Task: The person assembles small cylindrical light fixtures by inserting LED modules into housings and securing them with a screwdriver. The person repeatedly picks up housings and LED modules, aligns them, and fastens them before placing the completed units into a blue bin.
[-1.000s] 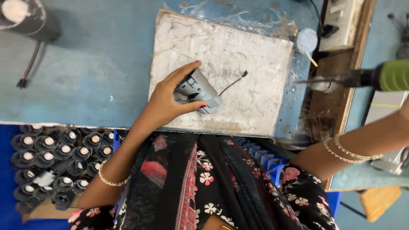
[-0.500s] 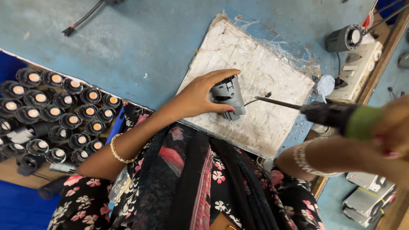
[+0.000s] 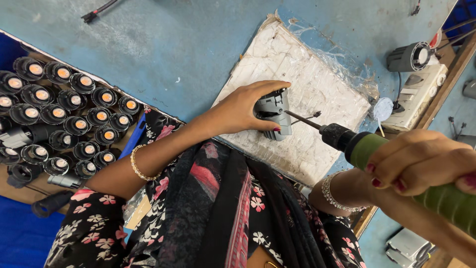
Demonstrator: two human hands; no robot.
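Note:
My left hand [image 3: 246, 106] grips a small grey finned lamp housing [image 3: 273, 114] and holds it down on a white foam pad [image 3: 317, 84]. A thin black wire trails from the housing across the pad. My right hand [image 3: 421, 161] is wrapped around a green-handled power screwdriver [image 3: 396, 164]. Its black chuck and thin bit point left, and the bit tip touches the housing's side.
A box [image 3: 136, 131] at the left holds several black round lamp units [image 3: 64, 116] with orange centres. A white power strip [image 3: 414, 97] and another black lamp unit [image 3: 409, 57] sit at the upper right. The pad rests on a blue worktable [image 3: 163, 44].
My right hand has brought the screwdriver in from the right until its bit meets the housing. My left hand has kept hold of the housing. The view has shifted left.

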